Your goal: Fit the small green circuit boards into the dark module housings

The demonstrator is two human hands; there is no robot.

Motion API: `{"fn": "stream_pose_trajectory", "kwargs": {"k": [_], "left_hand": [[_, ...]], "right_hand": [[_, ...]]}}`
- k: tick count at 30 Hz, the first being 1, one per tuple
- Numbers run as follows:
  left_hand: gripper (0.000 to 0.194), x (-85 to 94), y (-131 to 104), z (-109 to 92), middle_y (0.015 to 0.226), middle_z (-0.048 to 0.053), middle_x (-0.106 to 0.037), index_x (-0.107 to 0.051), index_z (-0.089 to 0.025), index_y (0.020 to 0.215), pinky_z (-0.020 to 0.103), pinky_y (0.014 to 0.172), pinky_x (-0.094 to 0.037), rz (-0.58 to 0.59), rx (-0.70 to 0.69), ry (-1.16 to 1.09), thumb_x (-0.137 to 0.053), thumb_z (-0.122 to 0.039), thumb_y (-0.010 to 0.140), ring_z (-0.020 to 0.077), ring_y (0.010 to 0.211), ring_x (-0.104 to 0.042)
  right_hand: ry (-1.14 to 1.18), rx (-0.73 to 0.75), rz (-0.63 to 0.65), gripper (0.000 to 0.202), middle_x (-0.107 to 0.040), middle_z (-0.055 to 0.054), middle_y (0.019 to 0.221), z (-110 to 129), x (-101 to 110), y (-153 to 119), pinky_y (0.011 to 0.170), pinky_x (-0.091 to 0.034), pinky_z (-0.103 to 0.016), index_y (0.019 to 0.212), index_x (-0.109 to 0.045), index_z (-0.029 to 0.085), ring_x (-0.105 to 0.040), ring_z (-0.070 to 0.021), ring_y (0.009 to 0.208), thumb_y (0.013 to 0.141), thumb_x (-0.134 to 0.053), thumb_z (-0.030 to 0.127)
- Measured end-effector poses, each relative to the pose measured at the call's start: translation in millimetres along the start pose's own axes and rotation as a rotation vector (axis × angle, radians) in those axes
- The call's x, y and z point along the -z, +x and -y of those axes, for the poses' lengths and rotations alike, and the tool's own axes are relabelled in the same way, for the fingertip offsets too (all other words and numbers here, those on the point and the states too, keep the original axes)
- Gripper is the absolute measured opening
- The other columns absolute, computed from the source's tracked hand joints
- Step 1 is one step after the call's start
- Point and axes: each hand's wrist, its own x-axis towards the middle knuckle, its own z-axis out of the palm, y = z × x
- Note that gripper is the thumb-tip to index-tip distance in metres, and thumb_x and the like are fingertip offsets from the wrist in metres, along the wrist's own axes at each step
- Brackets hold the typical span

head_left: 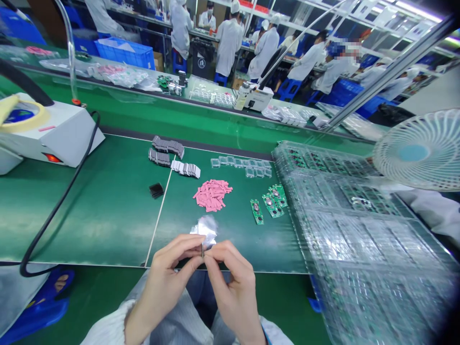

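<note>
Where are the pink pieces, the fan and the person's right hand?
Pink pieces (212, 195): head view, middle of the pile.
Fan (414, 152): head view, the pale blue hub at its centre.
Right hand (234, 275): head view, middle of the back of the hand.

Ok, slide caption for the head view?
Left hand and right hand pinch a small piece, pink strips and circuit boards beyond.
</note>
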Motion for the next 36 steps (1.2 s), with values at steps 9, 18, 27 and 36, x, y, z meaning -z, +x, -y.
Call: {"fn": "stream_pose_trajectory", "kwargs": {"k": [9, 18, 27, 36], "left_hand": [[0.034, -0.2, -1, 0, 0.103, 0.002, -0.072, -0.076, -0.032, 0.106, 0.022, 0.078, -0.062, -0.013, 0.017, -0.030, -0.069, -0.008, 0.082, 0.0154, 0.088, -0.072], [0.028, 9.8, 2, -8, 0.099, 0.001, -0.076, -0.079, -0.029, 0.098, 0.024, 0.082, -0.062, -0.011, 0.141, -0.143, -0.078, -0.013, 0.075, 0.0174, 0.088, -0.074], [0.023, 25.7, 15, -14, 0.092, 0.006, -0.080, -0.076, -0.019, 0.091, 0.027, 0.076, -0.064, -0.206, 0.205, -0.124, -0.082, -0.018, 0.068, 0.0199, 0.079, -0.076], [0.029, 18.4, 13, -13, 0.086, 0.004, -0.078, -0.071, -0.018, 0.099, 0.023, 0.073, -0.061, -0.094, 0.330, -0.226, -0.081, -0.021, 0.072, 0.0159, 0.077, -0.073]], "right_hand": [[-0.093, 0.033, 0.041, 0.017, -0.059, -0.001, 0.082, -3, 2, 1, 0.072, -0.043, -0.028, 0.084, -0.058, 0.021, -0.055, -0.0151, 0.079, 0.096, -0.051, 0.010], [-0.197, 0.079, 0.045, 0.021, -0.057, 0.003, 0.078, -8, 15, 18, 0.077, -0.040, -0.031, 0.076, -0.048, 0.021, -0.055, -0.0133, 0.074, 0.086, -0.049, 0.003], [-0.785, 0.340, -0.210, 0.019, -0.064, -0.004, 0.083, -32, 13, 46, 0.077, -0.035, -0.036, 0.079, -0.050, 0.020, -0.058, -0.0189, 0.079, 0.085, -0.049, 0.002], [-0.552, 0.297, 0.098, 0.026, -0.069, -0.006, 0.113, -21, 12, 23, 0.089, -0.036, -0.042, 0.111, -0.056, 0.021, -0.058, -0.0233, 0.105, 0.091, -0.054, 0.005]]}}
